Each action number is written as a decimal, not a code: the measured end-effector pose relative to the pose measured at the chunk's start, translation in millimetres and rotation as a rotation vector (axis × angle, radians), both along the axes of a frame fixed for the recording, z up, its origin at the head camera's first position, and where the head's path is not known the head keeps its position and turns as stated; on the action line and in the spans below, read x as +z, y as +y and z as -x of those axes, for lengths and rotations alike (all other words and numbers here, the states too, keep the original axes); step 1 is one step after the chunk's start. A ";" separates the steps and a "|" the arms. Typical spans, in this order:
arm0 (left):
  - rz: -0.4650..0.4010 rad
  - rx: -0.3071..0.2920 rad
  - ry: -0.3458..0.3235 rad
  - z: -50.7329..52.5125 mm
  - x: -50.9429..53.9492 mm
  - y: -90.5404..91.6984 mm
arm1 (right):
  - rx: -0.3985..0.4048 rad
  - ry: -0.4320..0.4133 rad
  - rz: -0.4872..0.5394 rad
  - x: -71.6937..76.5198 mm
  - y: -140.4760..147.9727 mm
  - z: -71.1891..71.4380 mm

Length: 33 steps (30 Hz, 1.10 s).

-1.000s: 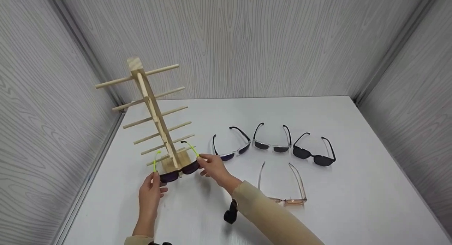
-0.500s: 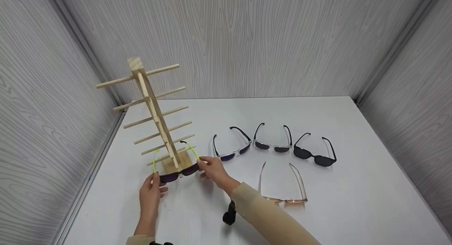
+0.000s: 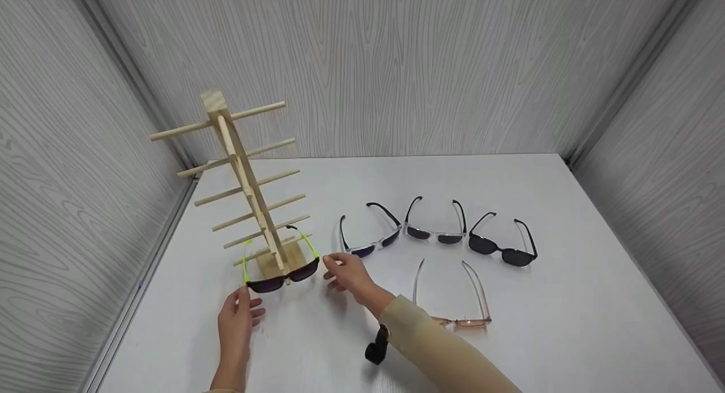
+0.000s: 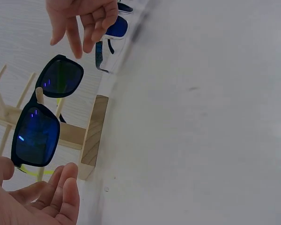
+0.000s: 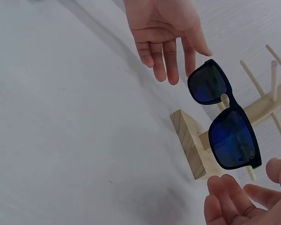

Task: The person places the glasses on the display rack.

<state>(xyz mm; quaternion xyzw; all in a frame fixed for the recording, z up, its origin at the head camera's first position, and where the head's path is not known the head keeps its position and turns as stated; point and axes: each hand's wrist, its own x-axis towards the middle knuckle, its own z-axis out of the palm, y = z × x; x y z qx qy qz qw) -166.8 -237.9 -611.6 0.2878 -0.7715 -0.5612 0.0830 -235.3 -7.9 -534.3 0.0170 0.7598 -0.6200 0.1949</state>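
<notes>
Dark sunglasses with yellow-green temples [image 3: 266, 285] hang on the lowest level of the wooden rack [image 3: 247, 178], the bridge resting on its short front peg. At their left corner is my left hand [image 3: 235, 325], fingers relaxed, the thumb tip beside or lightly touching the frame. My right hand [image 3: 352, 277] is just off the right corner, its fingers loosely extended and holding nothing. In the left wrist view the blue-tinted lenses [image 4: 36, 136] sit between both hands. The right wrist view shows the peg's end [image 5: 225, 99] under the bridge.
Right of the rack lie clear-framed sunglasses [image 3: 391, 239], a second clear-framed pair [image 3: 419, 233] and black sunglasses [image 3: 516, 257]. Nearer the front, beside my right sleeve, are orange-tinted glasses [image 3: 473, 323]. Grey wood-grain walls [image 3: 362, 70] stand around the white table [image 3: 566, 336].
My right hand has let go of the temple and moved slightly right. The left hand has loosened its grip and moved slightly down; the sunglasses stay on the rack.
</notes>
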 end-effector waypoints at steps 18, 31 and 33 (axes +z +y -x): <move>-0.185 -0.146 -0.090 -33.1 65.3 43.6 | 0.062 -0.017 0.066 7.4 32.4 -9.1; -0.216 -0.194 -0.100 -26.1 74.8 58.9 | 0.017 -0.020 0.101 13.2 55.0 -11.5; -0.216 -0.208 -0.086 -25.7 77.3 61.3 | 0.011 -0.021 0.112 15.1 58.9 -12.5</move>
